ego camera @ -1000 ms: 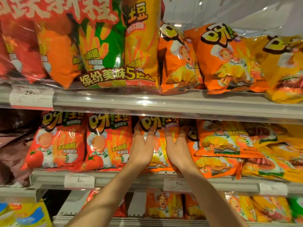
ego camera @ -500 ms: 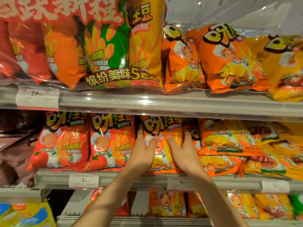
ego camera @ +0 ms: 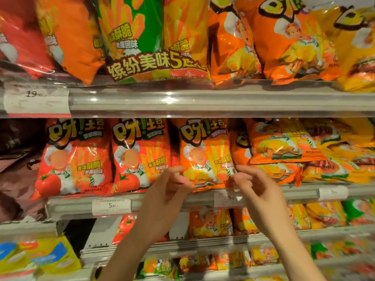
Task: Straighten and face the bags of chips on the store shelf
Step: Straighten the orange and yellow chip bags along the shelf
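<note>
Releasing: left hand (ego camera: 168, 189) and right hand (ego camera: 257, 187), fingers loosely curled and holding nothing, have drawn back off the orange bag (ego camera: 205, 155). Bag now upright, label forward, at the middle shelf's front edge (ego camera: 162, 201); tilted yellow bags (ego camera: 284, 147) beside it remain unfaced.

Single head view, close, facing forward at store shelf (ego camera: 203, 102)

Your middle shelf (ego camera: 182, 201) carries 2 red tomato bags (ego camera: 75, 159), 1 upright orange bag (ego camera: 205, 155), then toppled yellow bags (ego camera: 284, 147).
</note>
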Action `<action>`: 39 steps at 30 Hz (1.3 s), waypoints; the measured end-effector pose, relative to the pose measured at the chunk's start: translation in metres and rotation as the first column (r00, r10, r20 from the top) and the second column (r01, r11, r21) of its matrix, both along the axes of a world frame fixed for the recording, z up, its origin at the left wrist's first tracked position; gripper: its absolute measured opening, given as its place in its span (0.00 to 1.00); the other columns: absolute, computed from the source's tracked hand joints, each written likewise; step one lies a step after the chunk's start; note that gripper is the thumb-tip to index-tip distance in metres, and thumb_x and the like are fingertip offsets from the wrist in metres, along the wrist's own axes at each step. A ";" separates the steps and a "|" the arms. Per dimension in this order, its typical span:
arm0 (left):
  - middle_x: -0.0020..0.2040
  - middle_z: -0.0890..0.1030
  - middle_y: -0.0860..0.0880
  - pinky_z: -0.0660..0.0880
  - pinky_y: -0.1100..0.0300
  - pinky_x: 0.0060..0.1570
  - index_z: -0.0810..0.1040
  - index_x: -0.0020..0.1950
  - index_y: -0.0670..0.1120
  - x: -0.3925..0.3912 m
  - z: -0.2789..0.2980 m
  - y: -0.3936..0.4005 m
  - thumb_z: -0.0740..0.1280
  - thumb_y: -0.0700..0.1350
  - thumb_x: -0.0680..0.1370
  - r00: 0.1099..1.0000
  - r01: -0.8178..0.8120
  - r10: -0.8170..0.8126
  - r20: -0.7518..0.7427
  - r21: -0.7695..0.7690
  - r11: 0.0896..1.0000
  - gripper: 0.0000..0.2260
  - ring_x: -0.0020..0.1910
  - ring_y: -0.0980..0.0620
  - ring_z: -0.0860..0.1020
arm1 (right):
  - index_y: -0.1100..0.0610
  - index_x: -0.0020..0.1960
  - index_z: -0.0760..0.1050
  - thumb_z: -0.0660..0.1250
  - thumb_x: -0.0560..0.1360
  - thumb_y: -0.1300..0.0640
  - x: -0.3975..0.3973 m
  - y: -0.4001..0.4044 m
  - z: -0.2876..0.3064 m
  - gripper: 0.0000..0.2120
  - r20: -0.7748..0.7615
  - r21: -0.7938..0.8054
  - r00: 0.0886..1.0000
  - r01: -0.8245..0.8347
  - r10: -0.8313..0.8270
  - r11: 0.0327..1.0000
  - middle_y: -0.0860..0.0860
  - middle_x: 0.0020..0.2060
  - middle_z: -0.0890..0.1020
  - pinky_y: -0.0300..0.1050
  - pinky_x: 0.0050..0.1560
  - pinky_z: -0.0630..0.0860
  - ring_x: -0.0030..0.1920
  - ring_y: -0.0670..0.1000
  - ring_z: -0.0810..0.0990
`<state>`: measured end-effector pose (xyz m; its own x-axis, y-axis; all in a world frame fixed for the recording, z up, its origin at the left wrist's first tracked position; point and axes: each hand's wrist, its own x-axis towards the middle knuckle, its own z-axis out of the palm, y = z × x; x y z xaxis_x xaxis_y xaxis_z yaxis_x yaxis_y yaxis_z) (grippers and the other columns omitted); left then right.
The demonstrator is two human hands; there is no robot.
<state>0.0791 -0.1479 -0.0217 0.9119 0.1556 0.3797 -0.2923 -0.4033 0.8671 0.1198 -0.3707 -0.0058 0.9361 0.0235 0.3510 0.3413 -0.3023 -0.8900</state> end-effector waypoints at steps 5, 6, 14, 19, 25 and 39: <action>0.49 0.85 0.56 0.76 0.63 0.52 0.77 0.60 0.60 -0.008 -0.014 -0.008 0.67 0.58 0.76 0.997 -0.031 0.022 -0.070 -0.139 0.990 0.13 0.52 0.58 0.83 | 0.45 0.53 0.81 0.68 0.79 0.51 -0.013 -0.021 -0.010 0.05 -0.051 0.069 0.999 -0.005 0.009 0.998 0.49 0.40 0.85 0.35 0.38 0.76 0.40 0.49 0.83; 0.49 0.85 0.57 0.76 0.60 0.54 0.78 0.60 0.60 -0.010 -0.016 -0.011 0.67 0.58 0.77 0.996 -0.042 0.030 -0.079 -0.163 0.986 0.12 0.52 0.59 0.83 | 0.46 0.52 0.81 0.68 0.79 0.51 -0.013 -0.025 -0.011 0.05 -0.058 0.092 0.998 -0.009 0.014 0.996 0.52 0.39 0.85 0.36 0.37 0.76 0.39 0.53 0.83; 0.49 0.86 0.47 0.81 0.52 0.50 0.80 0.58 0.51 0.001 -0.005 -0.069 0.68 0.45 0.79 0.998 -0.057 0.060 0.002 -0.292 0.955 0.08 0.50 0.48 0.84 | 0.42 0.51 0.81 0.70 0.76 0.42 0.009 -0.092 -0.007 0.07 -0.041 0.137 0.998 -0.044 0.050 0.990 0.49 0.39 0.87 0.34 0.35 0.75 0.36 0.44 0.81; 0.45 0.85 0.46 0.79 0.54 0.51 0.78 0.60 0.53 0.020 0.011 -0.120 0.72 0.56 0.77 0.994 -0.105 0.109 -0.003 -0.278 0.955 0.14 0.48 0.49 0.84 | 0.44 0.47 0.82 0.67 0.79 0.56 0.040 -0.141 0.005 0.08 -0.036 0.187 0.993 -0.106 0.115 0.977 0.54 0.36 0.84 0.45 0.40 0.74 0.36 0.47 0.80; 0.47 0.83 0.46 0.75 0.68 0.44 0.78 0.60 0.51 0.046 0.030 -0.169 0.70 0.44 0.80 0.975 -0.200 0.215 0.052 -0.201 0.959 0.10 0.43 0.59 0.80 | 0.54 0.52 0.80 0.67 0.80 0.57 0.065 -0.179 0.023 0.04 0.130 0.040 0.987 -0.097 0.091 0.994 0.56 0.36 0.82 0.54 0.42 0.78 0.39 0.57 0.81; 0.70 0.76 0.50 0.70 0.54 0.66 0.65 0.78 0.53 0.132 0.068 -0.181 0.63 0.67 0.75 0.973 -0.137 0.153 -0.172 0.102 0.985 0.35 0.69 0.47 0.74 | 0.59 0.72 0.69 0.58 0.77 0.31 0.113 -0.157 0.070 0.36 0.107 -0.373 0.984 0.171 -0.141 0.912 0.52 0.52 0.82 0.48 0.52 0.74 0.54 0.53 0.80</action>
